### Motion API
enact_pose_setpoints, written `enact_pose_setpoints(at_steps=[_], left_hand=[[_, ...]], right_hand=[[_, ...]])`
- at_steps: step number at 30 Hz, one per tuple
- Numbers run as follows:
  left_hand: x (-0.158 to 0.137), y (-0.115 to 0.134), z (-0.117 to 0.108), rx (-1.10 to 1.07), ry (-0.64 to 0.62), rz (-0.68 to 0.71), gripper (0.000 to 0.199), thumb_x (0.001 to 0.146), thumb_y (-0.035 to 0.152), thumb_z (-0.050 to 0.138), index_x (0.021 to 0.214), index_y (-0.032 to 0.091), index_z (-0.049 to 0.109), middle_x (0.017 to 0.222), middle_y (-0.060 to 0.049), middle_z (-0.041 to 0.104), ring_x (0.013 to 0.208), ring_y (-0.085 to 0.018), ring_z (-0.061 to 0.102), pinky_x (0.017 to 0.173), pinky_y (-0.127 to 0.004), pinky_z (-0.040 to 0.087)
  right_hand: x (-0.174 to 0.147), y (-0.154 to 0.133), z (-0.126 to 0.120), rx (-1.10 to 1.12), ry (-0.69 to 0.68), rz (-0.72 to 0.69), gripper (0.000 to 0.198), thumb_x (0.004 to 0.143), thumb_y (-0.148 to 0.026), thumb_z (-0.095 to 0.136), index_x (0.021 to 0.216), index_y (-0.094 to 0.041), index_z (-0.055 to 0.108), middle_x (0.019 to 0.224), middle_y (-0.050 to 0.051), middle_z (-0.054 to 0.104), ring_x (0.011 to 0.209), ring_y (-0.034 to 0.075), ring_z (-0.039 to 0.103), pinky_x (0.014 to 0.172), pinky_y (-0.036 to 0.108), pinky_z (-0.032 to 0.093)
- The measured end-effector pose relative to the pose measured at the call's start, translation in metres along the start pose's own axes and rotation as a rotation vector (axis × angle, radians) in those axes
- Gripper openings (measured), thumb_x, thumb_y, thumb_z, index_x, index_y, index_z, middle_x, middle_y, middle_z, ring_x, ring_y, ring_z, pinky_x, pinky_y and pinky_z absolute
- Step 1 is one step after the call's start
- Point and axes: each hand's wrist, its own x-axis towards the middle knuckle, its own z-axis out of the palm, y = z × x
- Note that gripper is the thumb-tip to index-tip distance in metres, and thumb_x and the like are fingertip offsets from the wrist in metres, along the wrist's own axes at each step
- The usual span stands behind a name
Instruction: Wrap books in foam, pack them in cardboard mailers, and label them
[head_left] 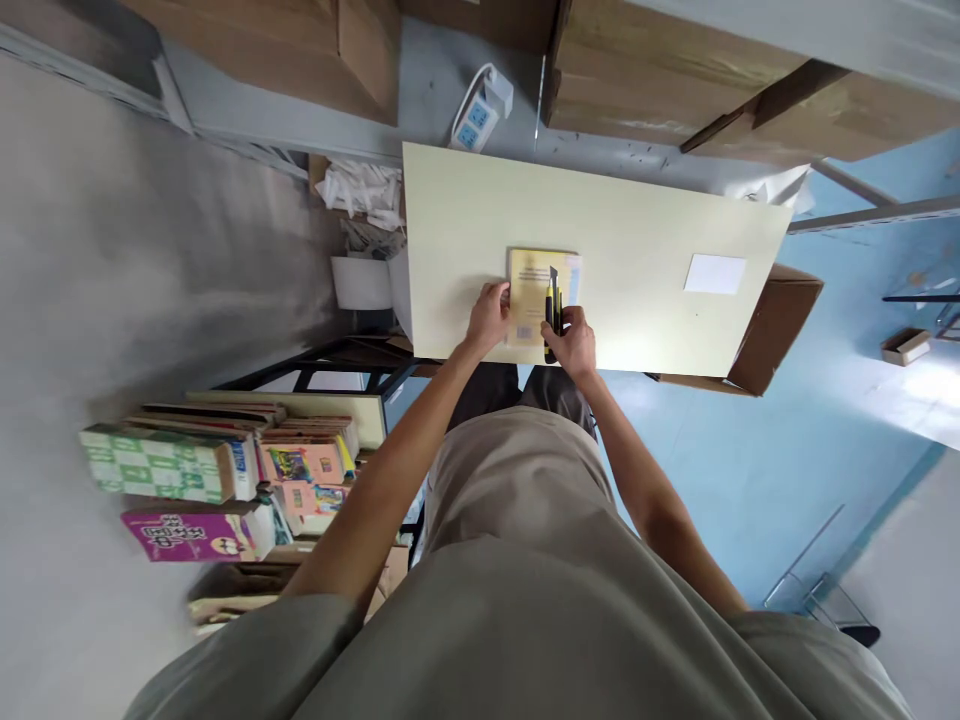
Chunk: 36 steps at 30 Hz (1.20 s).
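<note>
A yellow paperback book (pixel 528 298) lies on the cream tabletop (pixel 637 260), close to the table's near edge. My left hand (pixel 489 316) is at the book's left edge, its fingers curled against it and gripping there. Over the book's right half, my right hand (pixel 574 345) is closed around a black and yellow utility knife (pixel 553 318). The knife's blade end points away from me, toward the far side of the table. Part of the book's cover is hidden by the knife and my right hand.
A white card (pixel 715 274) lies on the table's right side. Behind the table are a power strip (pixel 475 122) and cardboard boxes (pixel 660 75). Stacked books (pixel 172 465) stand to my left. An open carton (pixel 780 330) sits beyond the right edge.
</note>
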Motion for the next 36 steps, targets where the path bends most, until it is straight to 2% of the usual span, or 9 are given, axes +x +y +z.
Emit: enact_pose_setpoints(at_steps=[4,7,10,13,19,23,26,32,36], left_hand=[[0.003,-0.012,-0.03,0.135,-0.007,0.128,0.06,0.105,0.008,0.058,0.163,0.018,0.067,0.167,-0.023,0.068,0.161,-0.041,0.065,0.14,-0.061,0.052],[0.008,-0.018,-0.051,0.231,-0.012,0.224,0.061,0.109,0.019,0.059,0.17,0.02,0.062,0.187,-0.022,0.053,0.18,-0.044,0.044,0.149,-0.069,0.038],[0.014,-0.018,-0.063,0.284,-0.09,0.294,0.064,0.114,0.033,0.057,0.177,0.021,0.056,0.196,-0.019,0.042,0.186,-0.046,0.032,0.151,-0.073,0.031],[0.02,-0.015,-0.069,0.324,-0.154,0.326,0.071,0.116,0.043,0.053,0.183,0.021,0.05,0.199,-0.018,0.039,0.187,-0.049,0.029,0.149,-0.077,0.03],[0.024,-0.011,-0.069,0.283,-0.194,0.295,0.08,0.106,0.045,0.064,0.183,0.035,0.044,0.197,-0.007,0.045,0.184,-0.048,0.027,0.144,-0.089,0.03],[0.023,-0.009,-0.066,0.178,-0.161,0.272,0.068,0.108,0.038,0.065,0.175,0.03,0.056,0.192,-0.009,0.052,0.185,-0.046,0.026,0.148,-0.085,0.025],[0.022,-0.009,-0.066,0.141,-0.152,0.273,0.064,0.111,0.036,0.064,0.174,0.026,0.057,0.191,-0.008,0.054,0.185,-0.045,0.026,0.148,-0.085,0.022],[0.024,-0.013,-0.068,0.173,-0.176,0.285,0.08,0.102,0.037,0.067,0.18,0.03,0.05,0.196,-0.008,0.047,0.184,-0.049,0.024,0.145,-0.089,0.026],[0.024,-0.014,-0.068,0.183,-0.171,0.312,0.08,0.102,0.037,0.065,0.18,0.025,0.052,0.195,-0.014,0.047,0.184,-0.053,0.026,0.144,-0.089,0.027]], right_hand=[[0.009,-0.017,0.02,-0.015,-0.038,-0.049,0.043,0.097,-0.056,0.067,0.128,-0.03,0.054,0.122,0.016,0.089,0.108,0.037,0.085,0.097,0.051,0.068],[0.02,-0.034,0.032,-0.068,-0.086,-0.109,0.057,0.101,-0.051,0.062,0.151,-0.024,0.054,0.118,0.015,0.09,0.105,0.039,0.086,0.098,0.053,0.069],[0.035,-0.05,0.041,-0.177,-0.104,-0.185,0.077,0.106,-0.042,0.055,0.177,-0.017,0.042,0.129,0.018,0.089,0.112,0.039,0.087,0.104,0.055,0.069],[0.047,-0.062,0.046,-0.284,-0.104,-0.239,0.086,0.107,-0.035,0.052,0.188,-0.013,0.035,0.144,0.022,0.087,0.122,0.04,0.085,0.111,0.057,0.068],[0.049,-0.081,0.047,-0.384,-0.141,-0.19,0.094,0.105,-0.026,0.056,0.195,-0.015,0.029,0.147,0.021,0.086,0.126,0.038,0.081,0.115,0.054,0.067],[0.041,-0.09,0.043,-0.457,-0.189,-0.165,0.089,0.11,-0.023,0.052,0.195,-0.013,0.027,0.153,0.024,0.082,0.129,0.038,0.08,0.115,0.051,0.065],[0.038,-0.093,0.043,-0.485,-0.197,-0.158,0.089,0.112,-0.023,0.049,0.197,-0.013,0.023,0.151,0.024,0.081,0.129,0.037,0.079,0.115,0.05,0.064],[0.032,-0.101,0.045,-0.535,-0.218,-0.112,0.085,0.114,-0.02,0.045,0.197,-0.014,0.025,0.153,0.027,0.078,0.131,0.04,0.079,0.114,0.052,0.064],[0.027,-0.106,0.046,-0.55,-0.221,-0.089,0.084,0.114,-0.016,0.045,0.196,-0.013,0.028,0.155,0.028,0.076,0.133,0.041,0.079,0.114,0.053,0.063]])
